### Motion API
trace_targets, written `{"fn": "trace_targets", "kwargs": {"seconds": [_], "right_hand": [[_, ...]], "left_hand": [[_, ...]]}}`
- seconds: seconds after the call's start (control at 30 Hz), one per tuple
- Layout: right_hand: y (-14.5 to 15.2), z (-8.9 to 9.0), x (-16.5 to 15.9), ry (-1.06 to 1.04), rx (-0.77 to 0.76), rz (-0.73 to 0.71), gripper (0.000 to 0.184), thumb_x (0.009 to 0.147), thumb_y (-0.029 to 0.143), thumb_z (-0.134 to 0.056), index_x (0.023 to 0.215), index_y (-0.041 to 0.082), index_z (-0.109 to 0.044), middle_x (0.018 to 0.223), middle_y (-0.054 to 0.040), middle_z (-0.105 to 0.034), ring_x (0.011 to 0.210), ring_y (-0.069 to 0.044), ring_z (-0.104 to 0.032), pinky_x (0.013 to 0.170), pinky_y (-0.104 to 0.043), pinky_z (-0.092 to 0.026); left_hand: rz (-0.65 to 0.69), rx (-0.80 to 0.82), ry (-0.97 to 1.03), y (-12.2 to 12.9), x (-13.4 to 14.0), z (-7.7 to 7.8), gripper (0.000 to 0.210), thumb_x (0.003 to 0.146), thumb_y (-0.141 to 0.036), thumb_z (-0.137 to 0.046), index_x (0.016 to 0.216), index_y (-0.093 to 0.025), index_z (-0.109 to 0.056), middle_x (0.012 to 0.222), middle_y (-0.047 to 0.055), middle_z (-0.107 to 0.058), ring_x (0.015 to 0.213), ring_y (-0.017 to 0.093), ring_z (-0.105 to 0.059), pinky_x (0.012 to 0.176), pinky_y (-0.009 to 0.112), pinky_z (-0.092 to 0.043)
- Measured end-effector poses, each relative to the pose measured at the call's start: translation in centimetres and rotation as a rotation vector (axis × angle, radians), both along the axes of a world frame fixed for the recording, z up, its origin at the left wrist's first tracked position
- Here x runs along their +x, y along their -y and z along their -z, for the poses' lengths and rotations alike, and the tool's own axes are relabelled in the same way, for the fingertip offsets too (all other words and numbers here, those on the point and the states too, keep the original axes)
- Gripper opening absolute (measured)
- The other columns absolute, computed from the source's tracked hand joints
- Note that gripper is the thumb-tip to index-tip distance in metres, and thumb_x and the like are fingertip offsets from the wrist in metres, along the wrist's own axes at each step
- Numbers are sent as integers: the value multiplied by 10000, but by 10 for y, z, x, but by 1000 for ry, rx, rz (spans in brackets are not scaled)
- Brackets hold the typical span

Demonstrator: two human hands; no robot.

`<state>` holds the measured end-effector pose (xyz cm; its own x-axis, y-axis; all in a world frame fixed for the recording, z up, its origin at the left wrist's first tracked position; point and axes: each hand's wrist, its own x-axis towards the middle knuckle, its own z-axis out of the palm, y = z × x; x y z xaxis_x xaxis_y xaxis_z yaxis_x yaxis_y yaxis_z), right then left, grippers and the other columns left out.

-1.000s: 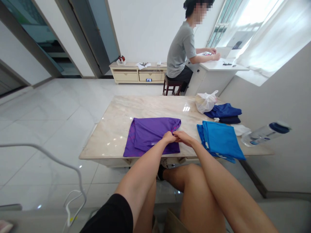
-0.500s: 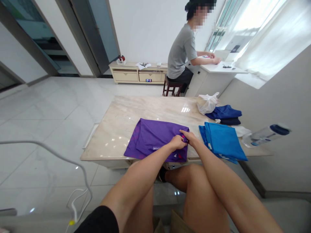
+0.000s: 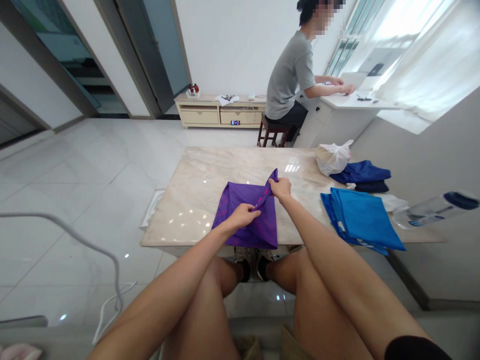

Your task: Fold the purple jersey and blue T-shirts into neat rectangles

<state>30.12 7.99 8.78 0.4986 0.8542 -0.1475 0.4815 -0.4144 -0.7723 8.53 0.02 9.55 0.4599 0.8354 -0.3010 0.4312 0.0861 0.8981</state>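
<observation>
purple shirt [image 3: 247, 215] lies at the table's [image 3: 195, 175] near edge, its folded edge pinched between left hand [image 3: 243, 216] nearer and right hand [image 3: 280, 188] farther.

Both hands [image 3: 262, 202] on purple shirt [image 3: 247, 215], marble table [image 3: 195, 180]

On the tabletop [image 3: 195, 175] before you lies a folded shirt [image 3: 247, 215] near the front edge, with your left hand [image 3: 243, 216] on it and your right hand [image 3: 280, 188] just behind, at its far corner. To your right lies a stack of shirts [image 3: 362, 217]; behind that, another pile [image 3: 362, 175] with a plastic bag [image 3: 333, 157] at its left. A bottle [image 3: 437, 209] sits farthest right.
</observation>
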Motion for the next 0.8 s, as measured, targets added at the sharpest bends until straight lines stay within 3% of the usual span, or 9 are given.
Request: {"fn": "trace_targets", "kwargs": {"seconds": [0.13,0.3,0.43,0.53,0.67,0.8], "right_hand": [[-7,5,-29,75,-29,-41,265,988,348,-704,1047,120,-825,871,-160,-807,966,-292,-794,813,-293,-625],[-16,7,-60,141,-64,-97,259,990,345,-707,1049,123,-827,976,-185,-824,1039,-297,-795,894,-300,-601],[-17,9,-73,178,-96,-114,260,983,348,-715,1073,134,-831,1042,-191,-826,1100,-303,-788,953,-311,-581],[-16,9,-76,195,-116,-119,269,992,366,-702,1072,145,-834,1054,-192,-825,1117,-313,-787,975,-328,-576],[-14,7,-78,205,-139,-108,281,1013,357,-670,1050,130,-830,1090,-226,-815,1115,-356,-788,976,-381,-589],[-15,5,-81,184,-137,-94,276,1017,335,-675,1065,100,-812,1141,-258,-801,1162,-373,-772,1000,-400,-590]], "left_hand": [[30,-40,-24,-4,-41,14,384,746,-539,-803,693,-176,-691,608,-24,-578,639,156,-521,614,264,-384],[36,-81,-20,-5,-68,24,452,654,-592,-842,644,-191,-634,599,-41,-544,647,144,-471,636,271,-350],[22,-88,-59,-4,-73,26,557,662,-651,-866,562,-209,-543,544,-55,-438,596,120,-366,595,286,-275],[-5,-148,-84,-4,-69,25,550,726,-665,-854,591,-206,-585,543,-43,-461,563,127,-381,571,299,-280],[-14,-169,-70,-4,-65,24,456,778,-570,-848,638,-183,-652,583,-18,-554,581,140,-454,569,293,-310],[-38,-151,-53,-4,-66,23,377,744,-455,-884,637,-175,-654,587,-31,-553,600,130,-443,578,278,-306]]}}
